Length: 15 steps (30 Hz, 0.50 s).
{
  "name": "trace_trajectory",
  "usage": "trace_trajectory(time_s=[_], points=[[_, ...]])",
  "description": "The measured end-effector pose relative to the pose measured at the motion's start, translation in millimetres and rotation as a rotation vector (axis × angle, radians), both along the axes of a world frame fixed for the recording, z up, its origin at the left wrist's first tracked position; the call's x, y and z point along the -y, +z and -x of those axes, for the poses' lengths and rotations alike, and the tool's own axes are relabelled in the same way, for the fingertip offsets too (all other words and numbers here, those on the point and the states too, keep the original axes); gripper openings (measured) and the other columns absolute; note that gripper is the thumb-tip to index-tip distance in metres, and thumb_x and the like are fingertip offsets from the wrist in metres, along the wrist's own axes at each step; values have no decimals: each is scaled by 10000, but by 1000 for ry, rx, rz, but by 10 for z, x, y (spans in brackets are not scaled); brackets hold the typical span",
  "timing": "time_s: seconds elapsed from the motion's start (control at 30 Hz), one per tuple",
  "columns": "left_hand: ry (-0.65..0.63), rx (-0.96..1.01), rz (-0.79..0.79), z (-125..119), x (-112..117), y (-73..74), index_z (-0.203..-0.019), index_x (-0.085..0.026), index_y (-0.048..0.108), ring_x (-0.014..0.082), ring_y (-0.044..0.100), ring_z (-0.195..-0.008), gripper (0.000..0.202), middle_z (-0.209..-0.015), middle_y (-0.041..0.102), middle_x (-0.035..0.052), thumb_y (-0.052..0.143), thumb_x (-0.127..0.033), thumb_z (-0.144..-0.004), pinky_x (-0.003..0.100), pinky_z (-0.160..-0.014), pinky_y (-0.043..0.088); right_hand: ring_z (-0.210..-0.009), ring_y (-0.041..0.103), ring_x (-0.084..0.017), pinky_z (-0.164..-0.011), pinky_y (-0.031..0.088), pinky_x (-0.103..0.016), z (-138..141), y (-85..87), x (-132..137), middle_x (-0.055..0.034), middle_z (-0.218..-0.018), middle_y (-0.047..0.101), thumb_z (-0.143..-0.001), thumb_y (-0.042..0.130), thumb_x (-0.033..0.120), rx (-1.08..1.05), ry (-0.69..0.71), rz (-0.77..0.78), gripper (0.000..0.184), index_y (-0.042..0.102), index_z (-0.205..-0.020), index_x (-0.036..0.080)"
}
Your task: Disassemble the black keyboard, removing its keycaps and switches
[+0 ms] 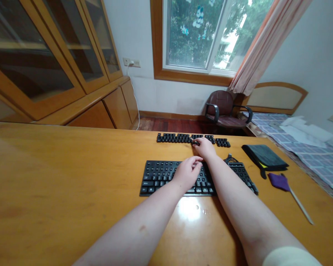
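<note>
Evidently, the keyboard (158,178) lies beneath the person's left hand (185,173), whose fingers curl toward the thumb, grip unclear; beyond, the right hand (205,148) bends its fingers at loose keycaps (170,139), its hold hidden too; well past both stands a chair (221,104).

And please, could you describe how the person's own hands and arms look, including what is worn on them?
Both the left hand and the right hand are without gloves, and no watch or bracelet shows. The left forearm is bare, with a small oval mark. A pale, cream-looking sleeve shows on the right arm; no left sleeve is in view.
</note>
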State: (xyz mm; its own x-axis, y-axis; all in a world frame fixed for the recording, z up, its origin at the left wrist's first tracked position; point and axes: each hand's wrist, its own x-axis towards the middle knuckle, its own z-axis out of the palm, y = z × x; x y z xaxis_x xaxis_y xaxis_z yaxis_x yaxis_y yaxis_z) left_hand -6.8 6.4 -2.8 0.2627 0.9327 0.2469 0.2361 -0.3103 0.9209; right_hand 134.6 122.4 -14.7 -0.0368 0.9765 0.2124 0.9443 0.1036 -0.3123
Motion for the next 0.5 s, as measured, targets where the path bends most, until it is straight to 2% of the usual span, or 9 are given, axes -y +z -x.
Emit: trace_trajectory(time_s=[0.1, 0.23, 0.37, 0.5], points=[[4, 3, 0, -3, 1, 10, -1044, -183, 599, 151, 615, -819, 246, -972, 669, 49, 449, -228, -854, 277, -762, 490, -954, 568, -192, -842, 418, -286, -8, 59, 38, -66, -1031, 625, -810, 539, 353, -62, 9, -72, 284, 636, -1031, 204], [19, 18, 4, -3, 8, 30, -1006, -179, 603, 152, 622, -815, 221, -943, 674, 45, 448, -207, -851, 275, -753, 496, -928, 579, -196, -829, 425, -298, -51, 217, 179, -67, -962, 654, -835, 489, 343, -225, 48, -206, 247, 653, -927, 184], [82, 63, -48, 24, 40, 83, -921, -177, 608, 140, 620, -793, 181, -878, 674, 33, 439, -181, -855, 257, -747, 487, -809, 605, -191, -734, 445, -282, -104, 342, 485, -47, -842, 678, -806, 537, 345, -282, 89, -51, 214, 677, -831, 186], [146, 79, -124, 58, 78, 123, -895, -176, 604, 134, 612, -776, 171, -814, 660, 20, 436, -181, -860, 243, -739, 473, -846, 612, -184, -767, 446, -275, -168, 332, 813, -35, -878, 677, -775, 600, 322, -268, 221, 99, 166, 686, -845, 199]])
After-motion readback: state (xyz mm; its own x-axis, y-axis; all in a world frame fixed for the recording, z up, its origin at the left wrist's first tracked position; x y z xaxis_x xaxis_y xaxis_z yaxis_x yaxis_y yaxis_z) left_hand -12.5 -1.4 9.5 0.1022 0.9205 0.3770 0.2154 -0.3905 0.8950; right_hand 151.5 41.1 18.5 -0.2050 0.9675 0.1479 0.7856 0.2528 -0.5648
